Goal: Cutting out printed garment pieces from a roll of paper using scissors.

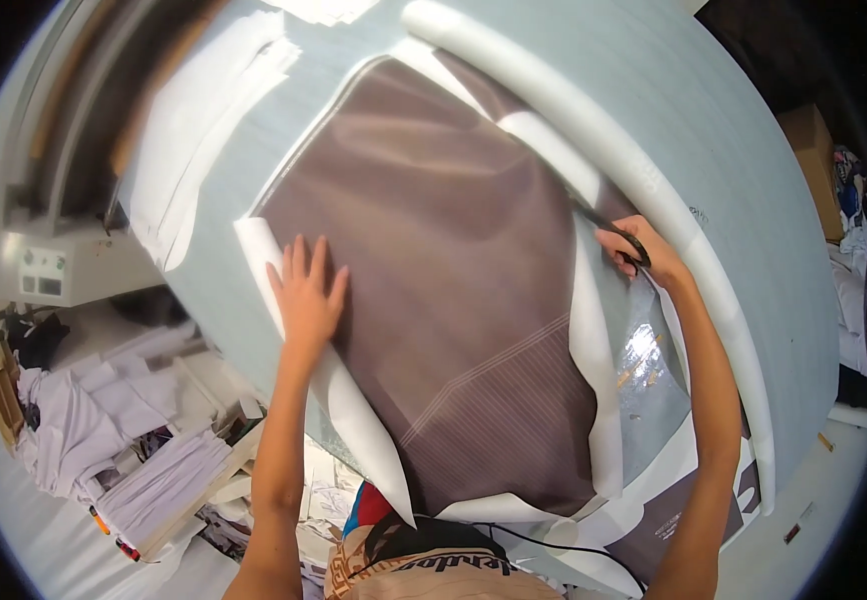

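Note:
A large brown printed sheet (433, 230) with white backing lies on the pale grey-green table (753, 190). Pinstripes cover its near part, and its white margins curl up along both sides. My left hand (308, 295) lies flat on the sheet's left edge, fingers spread. In my right hand (643, 250) is a pair of black-handled scissors (601, 220), at the sheet's right edge. The blades point toward the far left, partly hidden by the paper, so I cannot tell how far apart they are.
A long white paper roll (643, 170) curves along the right side of the table. White paper pieces (218, 120) lie at the far left. Stacks of folded white cloth (168, 480) stand below left. A brown offcut (678, 520) rests near my right forearm; a cardboard box (811, 165) is far right.

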Available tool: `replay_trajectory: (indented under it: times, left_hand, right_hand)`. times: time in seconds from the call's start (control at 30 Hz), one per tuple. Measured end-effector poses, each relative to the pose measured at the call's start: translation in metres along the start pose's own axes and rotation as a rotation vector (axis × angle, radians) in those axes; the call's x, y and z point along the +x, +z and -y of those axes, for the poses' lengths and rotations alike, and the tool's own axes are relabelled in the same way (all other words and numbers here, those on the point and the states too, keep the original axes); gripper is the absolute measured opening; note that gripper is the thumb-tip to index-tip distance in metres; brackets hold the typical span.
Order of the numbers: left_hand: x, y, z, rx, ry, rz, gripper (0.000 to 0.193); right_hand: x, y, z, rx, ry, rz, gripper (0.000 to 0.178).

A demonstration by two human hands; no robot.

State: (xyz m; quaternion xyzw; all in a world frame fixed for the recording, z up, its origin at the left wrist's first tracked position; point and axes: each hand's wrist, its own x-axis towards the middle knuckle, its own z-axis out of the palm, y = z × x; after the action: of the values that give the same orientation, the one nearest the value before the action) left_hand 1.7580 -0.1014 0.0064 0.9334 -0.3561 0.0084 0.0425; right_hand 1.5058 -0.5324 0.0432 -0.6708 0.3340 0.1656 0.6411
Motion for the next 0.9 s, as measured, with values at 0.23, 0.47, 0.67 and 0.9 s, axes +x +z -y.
replay_trajectory:
  times: [0.23,0.47,0.67,0.9]
  left_hand:
    - [-0.006,-0.004,0.016,0.042,0.027,-0.001,0.061]
    - [-0.016,-0.013,0.020,0.150,0.016,0.019,0.064]
    - [-0.020,-0.021,0.028,0.200,-0.009,0.033,0.065]
    - [-0.019,-0.019,0.040,0.207,-0.017,0.040,0.066]
  right_hand:
    - [-0.024,-0.017,-0.024,-0.002,0.021,0.000,0.048]
    - [-0.009,-0.011,-0.011,-0.019,0.023,0.005,0.044]
    - [0.004,-0.005,-0.006,-0.019,0.049,-0.016,0.049]
    - [0.020,-0.009,-0.002,-0.022,0.023,-0.001,0.045]
